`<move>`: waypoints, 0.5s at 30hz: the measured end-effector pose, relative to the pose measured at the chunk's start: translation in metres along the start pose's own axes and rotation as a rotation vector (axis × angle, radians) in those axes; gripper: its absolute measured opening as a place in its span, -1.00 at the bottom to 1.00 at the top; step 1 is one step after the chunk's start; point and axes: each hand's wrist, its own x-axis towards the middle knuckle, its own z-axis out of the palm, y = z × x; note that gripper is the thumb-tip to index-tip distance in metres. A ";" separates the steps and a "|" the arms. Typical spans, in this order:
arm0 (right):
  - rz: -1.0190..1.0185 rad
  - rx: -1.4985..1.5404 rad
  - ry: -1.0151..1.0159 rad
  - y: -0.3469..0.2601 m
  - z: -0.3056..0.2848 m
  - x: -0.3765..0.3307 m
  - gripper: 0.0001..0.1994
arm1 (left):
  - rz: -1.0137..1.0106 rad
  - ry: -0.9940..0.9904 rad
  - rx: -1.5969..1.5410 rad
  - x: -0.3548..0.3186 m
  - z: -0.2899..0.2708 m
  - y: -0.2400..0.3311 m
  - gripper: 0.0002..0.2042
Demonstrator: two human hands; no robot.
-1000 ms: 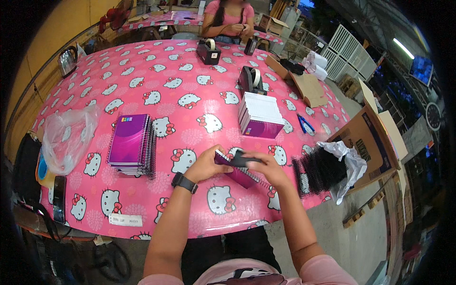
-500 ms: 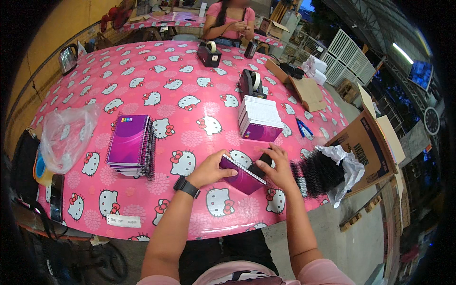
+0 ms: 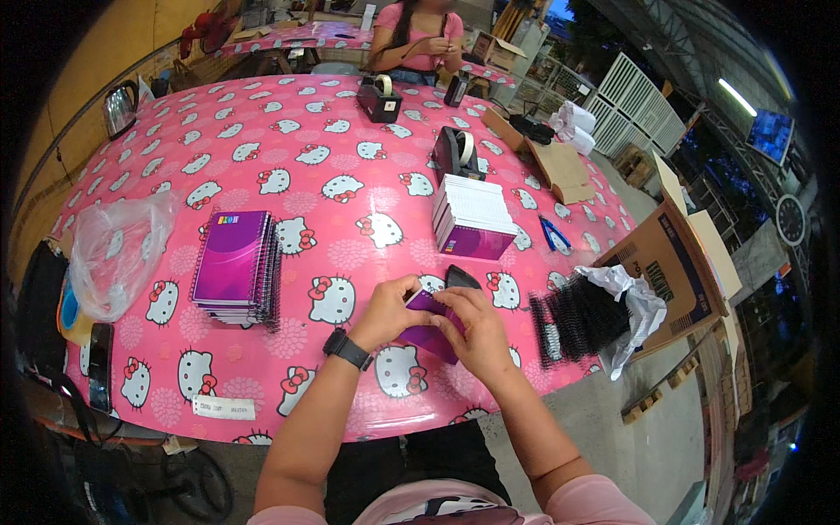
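Purple notebook (image 3: 429,341) sits tilted above the table's (image 3: 332,389) near side, and from my end I see both hands gripping it: left hand (image 3: 389,312) thumb-up at its left end, right hand (image 3: 479,337) arched over its top edge. Half a second ago the right fingers held the black block (image 3: 462,277); now it shows just beyond them.

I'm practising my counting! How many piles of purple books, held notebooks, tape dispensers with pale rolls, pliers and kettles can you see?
Piles of purple books: 2
Held notebook: 1
Tape dispensers with pale rolls: 2
Pliers: 1
Kettle: 1
Total: 7
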 end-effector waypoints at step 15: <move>0.205 0.245 0.008 0.012 -0.002 -0.001 -0.76 | -0.034 -0.133 -0.194 -0.001 0.006 0.009 -0.77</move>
